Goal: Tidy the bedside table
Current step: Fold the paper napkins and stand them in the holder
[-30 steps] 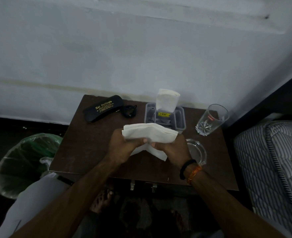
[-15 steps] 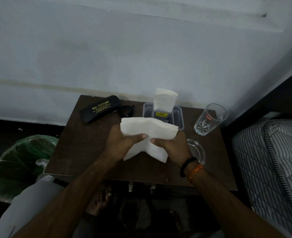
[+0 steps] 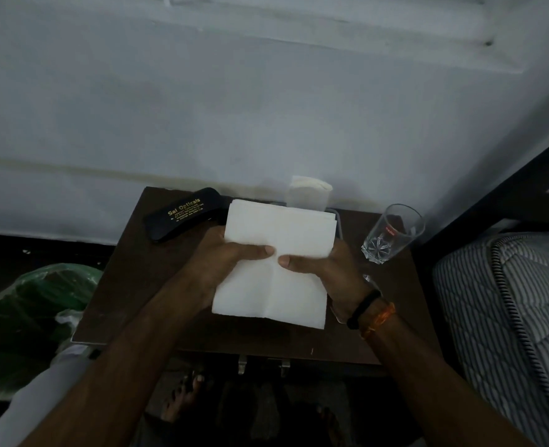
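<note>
Nearest to the camera, the left hand (image 3: 216,259) and the right hand (image 3: 328,269) both held a white napkin (image 3: 276,269) above the middle of the bench (image 3: 131,285). Each thumb pressed on its top face along the middle fold, and the other fingers were curled under it.

I judged the step to be the folding of this napkin. The next move probably called for closing the fold evenly and putting the napkin down with the other napkins (image 3: 308,195), which stood in a holder at 12 o'clock, mostly hidden.

On the dark bench, a spectacle case (image 3: 182,214) lay at 10 o'clock and a drinking glass (image 3: 392,235) stood at 2 o'clock. A green-lined bin (image 3: 37,317) was at 9 o'clock, a striped mattress (image 3: 508,317) at 3 o'clock, and a pale wall (image 3: 266,108) behind.
</note>
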The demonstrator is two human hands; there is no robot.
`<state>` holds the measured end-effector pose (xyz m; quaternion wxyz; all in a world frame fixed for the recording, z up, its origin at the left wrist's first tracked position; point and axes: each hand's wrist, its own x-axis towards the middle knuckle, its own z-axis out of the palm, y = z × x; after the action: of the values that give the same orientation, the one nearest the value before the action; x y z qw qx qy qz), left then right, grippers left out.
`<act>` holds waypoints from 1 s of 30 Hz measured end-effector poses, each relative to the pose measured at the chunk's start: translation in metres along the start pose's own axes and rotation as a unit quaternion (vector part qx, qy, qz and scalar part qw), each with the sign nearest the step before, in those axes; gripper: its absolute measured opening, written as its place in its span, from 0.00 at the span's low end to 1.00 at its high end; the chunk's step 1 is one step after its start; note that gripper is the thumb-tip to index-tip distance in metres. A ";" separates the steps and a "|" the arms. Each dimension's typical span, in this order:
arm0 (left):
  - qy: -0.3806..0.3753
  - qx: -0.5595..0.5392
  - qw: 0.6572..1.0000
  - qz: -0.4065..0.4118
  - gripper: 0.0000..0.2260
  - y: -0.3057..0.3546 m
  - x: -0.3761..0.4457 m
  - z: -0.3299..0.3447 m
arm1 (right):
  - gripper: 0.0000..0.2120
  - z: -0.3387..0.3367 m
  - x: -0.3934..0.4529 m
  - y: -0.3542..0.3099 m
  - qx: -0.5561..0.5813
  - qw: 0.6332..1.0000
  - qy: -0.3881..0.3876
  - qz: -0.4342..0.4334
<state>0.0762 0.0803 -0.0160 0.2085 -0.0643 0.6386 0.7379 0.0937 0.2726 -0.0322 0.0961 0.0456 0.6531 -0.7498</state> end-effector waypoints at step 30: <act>0.033 0.004 0.999 -0.011 0.16 -0.003 -0.004 0.033 | 0.16 0.030 0.000 0.001 -0.014 0.996 0.078 0.035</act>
<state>0.0869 0.1117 -0.0111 0.1953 -0.0947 0.6473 0.7307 0.0954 0.2429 -0.0294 0.0713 0.1253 0.6668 -0.7312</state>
